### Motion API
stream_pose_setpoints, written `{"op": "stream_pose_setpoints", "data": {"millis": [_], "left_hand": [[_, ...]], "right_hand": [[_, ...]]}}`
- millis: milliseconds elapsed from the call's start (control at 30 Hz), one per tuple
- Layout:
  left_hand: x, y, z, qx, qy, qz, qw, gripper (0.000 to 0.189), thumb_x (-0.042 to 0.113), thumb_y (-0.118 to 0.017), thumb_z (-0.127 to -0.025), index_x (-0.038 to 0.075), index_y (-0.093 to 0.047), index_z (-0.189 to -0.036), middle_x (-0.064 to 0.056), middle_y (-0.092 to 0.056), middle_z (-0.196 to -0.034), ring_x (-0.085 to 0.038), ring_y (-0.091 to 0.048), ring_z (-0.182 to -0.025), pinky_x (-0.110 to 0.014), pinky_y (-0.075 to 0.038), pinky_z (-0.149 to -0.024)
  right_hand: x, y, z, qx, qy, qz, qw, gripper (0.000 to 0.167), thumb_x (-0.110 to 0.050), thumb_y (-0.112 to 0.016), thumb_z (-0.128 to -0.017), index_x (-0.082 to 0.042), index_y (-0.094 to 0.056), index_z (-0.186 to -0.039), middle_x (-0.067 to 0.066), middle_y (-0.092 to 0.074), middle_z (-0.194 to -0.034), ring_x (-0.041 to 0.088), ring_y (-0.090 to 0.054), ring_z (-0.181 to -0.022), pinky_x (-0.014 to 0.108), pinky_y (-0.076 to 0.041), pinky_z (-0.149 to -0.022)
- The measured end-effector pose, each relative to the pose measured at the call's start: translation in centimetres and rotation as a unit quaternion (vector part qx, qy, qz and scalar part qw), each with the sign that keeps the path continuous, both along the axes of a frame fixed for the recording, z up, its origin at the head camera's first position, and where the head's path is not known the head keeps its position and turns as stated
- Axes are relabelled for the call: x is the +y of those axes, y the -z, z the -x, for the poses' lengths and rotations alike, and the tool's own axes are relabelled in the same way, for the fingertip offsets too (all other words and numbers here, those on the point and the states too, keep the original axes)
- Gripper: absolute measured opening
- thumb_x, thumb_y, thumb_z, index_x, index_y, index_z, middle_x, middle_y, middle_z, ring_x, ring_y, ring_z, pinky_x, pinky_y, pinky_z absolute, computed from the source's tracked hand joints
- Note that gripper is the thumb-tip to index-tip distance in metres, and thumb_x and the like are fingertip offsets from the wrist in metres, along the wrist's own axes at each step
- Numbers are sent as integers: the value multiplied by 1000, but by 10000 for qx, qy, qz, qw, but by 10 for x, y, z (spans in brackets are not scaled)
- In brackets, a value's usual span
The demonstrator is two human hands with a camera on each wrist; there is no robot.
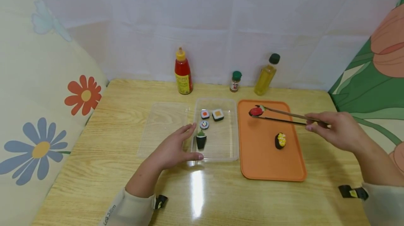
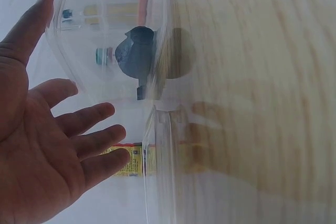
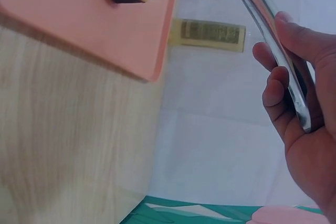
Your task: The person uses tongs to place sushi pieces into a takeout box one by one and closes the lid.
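My right hand (image 1: 339, 131) grips metal tongs (image 1: 290, 114) near their rear end. Between the tong tips is a toy sushi piece (image 1: 256, 111) with a red top and a dark wrap, over the far left of the orange tray (image 1: 271, 168). A yellow-topped sushi roll (image 1: 280, 141) stands on that tray. My left hand (image 1: 173, 148) is spread at the left side of the clear plastic box (image 1: 222, 148), thumb by its near corner. Inside the box are a dark cone-shaped hand roll (image 1: 201, 141) and several rolls, one with an orange centre (image 1: 217, 114).
A clear lid (image 1: 161, 120) lies left of the box. Along the back stand a red sauce bottle (image 1: 183, 75), a small green-capped shaker (image 1: 235, 81) and an oil bottle (image 1: 266, 77). A white cloth wall (image 1: 202, 15) rises behind the wooden table (image 1: 110, 127).
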State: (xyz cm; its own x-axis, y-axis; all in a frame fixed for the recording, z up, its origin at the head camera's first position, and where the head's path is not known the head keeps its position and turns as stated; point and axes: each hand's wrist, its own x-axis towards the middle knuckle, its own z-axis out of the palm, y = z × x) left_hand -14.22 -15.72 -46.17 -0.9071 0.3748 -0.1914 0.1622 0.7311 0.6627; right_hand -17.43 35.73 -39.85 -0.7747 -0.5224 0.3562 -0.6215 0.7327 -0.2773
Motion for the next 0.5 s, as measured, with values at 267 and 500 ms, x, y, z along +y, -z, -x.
{"op": "stream_pose_setpoints", "data": {"millis": [267, 500], "left_hand": [[1, 0, 0, -22, -17, 12, 10000, 115, 67, -83, -76, 20, -28, -166, -10, -24, -171, -42, -28, -152, -63, -31, -117], [0, -1, 0, -2, -25, 5, 10000, 115, 65, -84, -76, 20, -28, -166, -11, -25, -170, -42, -29, -152, -62, -32, -117]], "right_hand": [[-12, -11, 3, 117, -274, 120, 9995, 40, -3, -86, -80, -7, -78, -119, -4, -78, -94, -1, -54, -70, 15, -33, -58], [-32, -16, 6, 19, -631, 248, 9977, 42, 0, -87, -78, -10, -78, -118, -9, -73, -93, -1, -49, -67, 14, -35, -59]]}}
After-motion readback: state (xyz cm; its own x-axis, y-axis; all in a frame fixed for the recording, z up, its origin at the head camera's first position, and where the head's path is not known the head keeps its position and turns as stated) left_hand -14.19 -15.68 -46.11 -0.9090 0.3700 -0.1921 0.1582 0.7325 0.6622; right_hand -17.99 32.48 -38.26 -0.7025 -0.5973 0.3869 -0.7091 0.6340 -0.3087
